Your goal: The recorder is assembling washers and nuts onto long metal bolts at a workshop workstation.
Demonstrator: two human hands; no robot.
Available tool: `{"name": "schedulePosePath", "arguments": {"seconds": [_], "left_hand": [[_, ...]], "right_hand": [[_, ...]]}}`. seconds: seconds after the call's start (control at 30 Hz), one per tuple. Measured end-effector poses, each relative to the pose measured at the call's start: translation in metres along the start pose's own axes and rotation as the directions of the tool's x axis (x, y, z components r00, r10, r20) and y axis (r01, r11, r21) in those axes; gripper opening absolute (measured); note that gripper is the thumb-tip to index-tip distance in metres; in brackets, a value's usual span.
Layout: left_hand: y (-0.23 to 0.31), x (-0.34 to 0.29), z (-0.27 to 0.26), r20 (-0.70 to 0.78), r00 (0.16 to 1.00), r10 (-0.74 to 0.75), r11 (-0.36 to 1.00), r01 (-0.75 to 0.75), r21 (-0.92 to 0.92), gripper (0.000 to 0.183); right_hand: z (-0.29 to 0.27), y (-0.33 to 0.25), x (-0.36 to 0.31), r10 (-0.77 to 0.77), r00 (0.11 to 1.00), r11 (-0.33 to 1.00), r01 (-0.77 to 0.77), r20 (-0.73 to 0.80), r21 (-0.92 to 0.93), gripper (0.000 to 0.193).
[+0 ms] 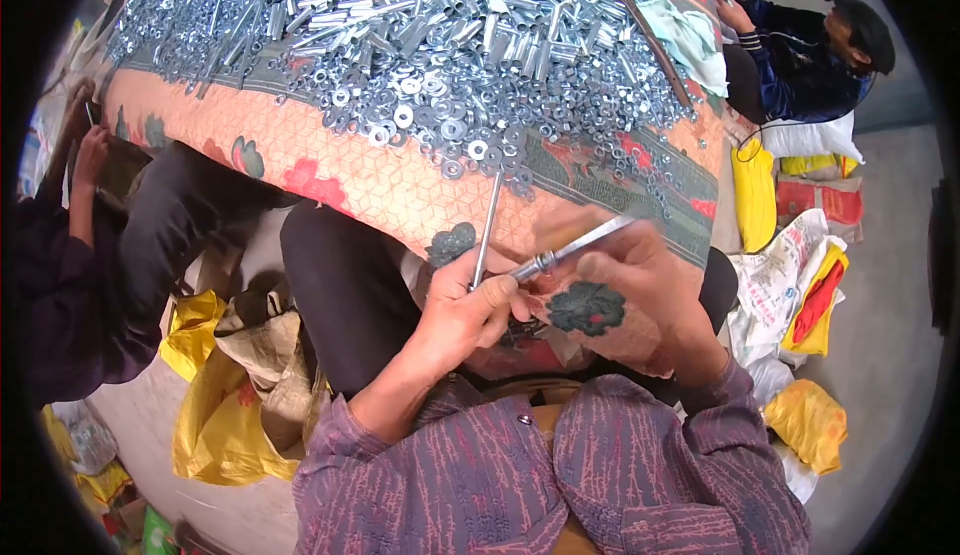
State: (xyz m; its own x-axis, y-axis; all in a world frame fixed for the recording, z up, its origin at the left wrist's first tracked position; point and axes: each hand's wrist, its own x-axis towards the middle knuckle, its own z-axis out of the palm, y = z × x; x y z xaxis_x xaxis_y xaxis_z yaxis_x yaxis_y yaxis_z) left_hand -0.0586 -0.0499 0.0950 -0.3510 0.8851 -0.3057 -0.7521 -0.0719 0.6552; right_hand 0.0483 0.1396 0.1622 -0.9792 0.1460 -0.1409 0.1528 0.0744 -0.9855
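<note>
Head view: the left hand (468, 307) and the right hand (628, 273) meet just below the near edge of the cloth (350, 180), a patterned orange sheet spread over the person's lap. The right hand's fingers are closed on a bolt (570, 251) — a slim metal piece that runs from the fingers of the left hand up and to the right, its bright tip poking out above the right hand's knuckles. A small nut or washer seems to sit on its shank near the left thumb, though the blur makes that hard to confirm. The left hand is pinched shut on a rod (486, 225), a thin grey bar that rises from its fingers almost straight up to the heap (420, 45) — a big pile of shiny washers and short metal sleeves covering the far part of the cloth. The bolt and the rod nearly touch at the left thumb and spread apart above it.

Left of the cloth, a yellow bag (205, 420) lies crumpled on the floor. Beyond it sits another person in dark clothes (60, 295). At the cloth's far right corner a third person (800, 55) sits, with sacks (800, 285) piled below them.
</note>
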Motion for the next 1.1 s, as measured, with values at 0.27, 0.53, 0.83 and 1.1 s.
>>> {"name": "schedulePosePath", "arguments": {"seconds": [0.27, 0.53, 0.83, 1.1], "left_hand": [[0.002, -0.001, 0.001, 0.075, 0.996, -0.057, 0.997, 0.06, -0.04, 0.01], [-0.018, -0.003, 0.004, 0.085, 0.807, 0.585, 0.474, -0.425, 0.771, 0.018], [0.01, -0.005, 0.001, -0.073, 0.989, 0.125, 0.975, -0.109, 0.194, 0.021], [0.005, -0.003, 0.002, -0.066, 0.992, 0.106, 0.988, -0.098, 0.116, 0.035]], "right_hand": [[0.018, -0.015, -0.003, 0.255, 0.956, 0.923, -0.197, -0.143, 0.332, 0.016], [0.046, 0.009, 0.001, 0.277, 0.905, 0.959, -0.237, -0.323, 0.158, 0.015], [0.002, -0.02, -0.026, 0.294, 0.946, 0.933, -0.316, -0.137, -0.173, 0.013], [0.005, -0.015, 0.039, -0.16, 0.952, 0.712, -0.073, -0.263, -0.699, 0.023]]}}
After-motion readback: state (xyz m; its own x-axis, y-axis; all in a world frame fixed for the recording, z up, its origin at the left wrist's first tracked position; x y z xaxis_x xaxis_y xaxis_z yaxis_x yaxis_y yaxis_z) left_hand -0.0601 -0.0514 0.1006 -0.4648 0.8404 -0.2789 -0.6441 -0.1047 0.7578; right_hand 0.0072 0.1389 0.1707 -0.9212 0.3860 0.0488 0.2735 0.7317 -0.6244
